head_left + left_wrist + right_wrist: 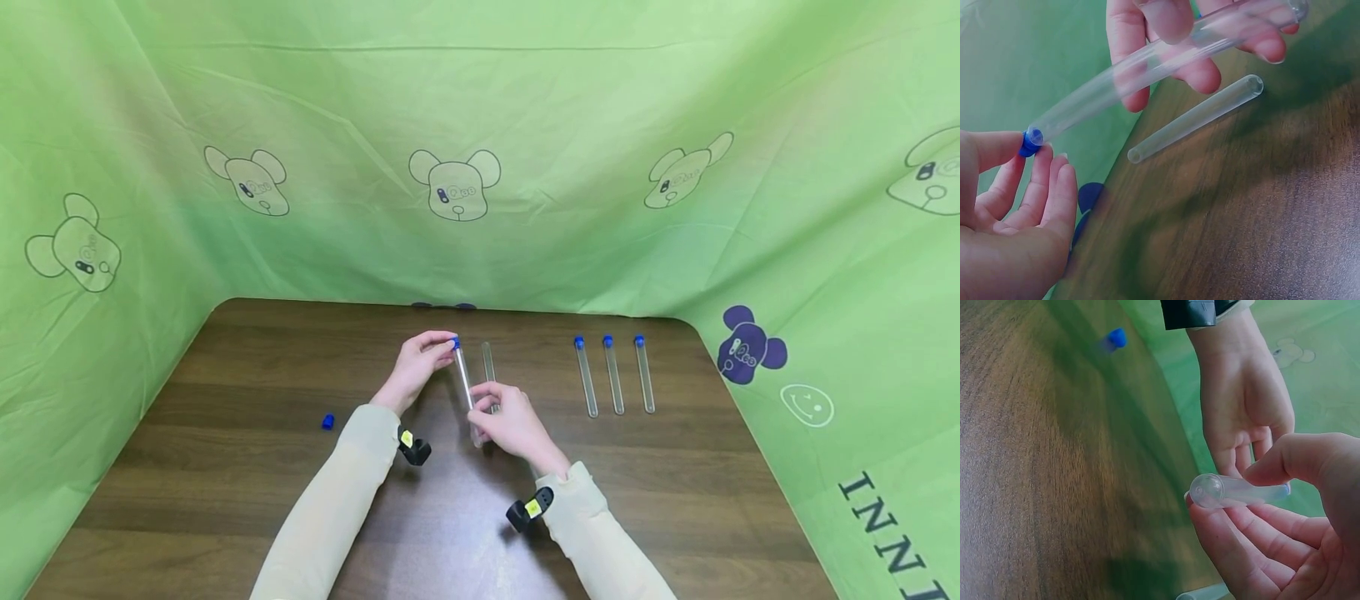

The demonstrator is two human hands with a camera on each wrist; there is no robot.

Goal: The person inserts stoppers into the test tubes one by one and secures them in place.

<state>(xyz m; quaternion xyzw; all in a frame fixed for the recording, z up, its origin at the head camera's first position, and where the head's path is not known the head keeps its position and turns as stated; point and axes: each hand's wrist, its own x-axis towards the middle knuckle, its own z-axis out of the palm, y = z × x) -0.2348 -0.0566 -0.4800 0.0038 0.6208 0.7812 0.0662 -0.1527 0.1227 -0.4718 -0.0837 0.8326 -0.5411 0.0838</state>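
Note:
A clear test tube (465, 379) is held tilted above the table between both hands. My left hand (417, 367) pinches the blue cap (1032, 142) at the tube's upper end, thumb and fingertips around it. Lower down, near the rounded bottom (1208, 490), my right hand (513, 419) grips the glass between thumb and fingers. Behind the right hand lies an uncapped test tube (1197, 119) on the wood, partly hidden by that hand in the head view. A loose blue cap (328, 422) stands on the table to the left of my left hand.
Three test tubes with blue caps, among them the middle one (613, 375), lie side by side at the right. The brown wooden table (247, 483) is bordered by green printed cloth (337, 250) at the back and sides.

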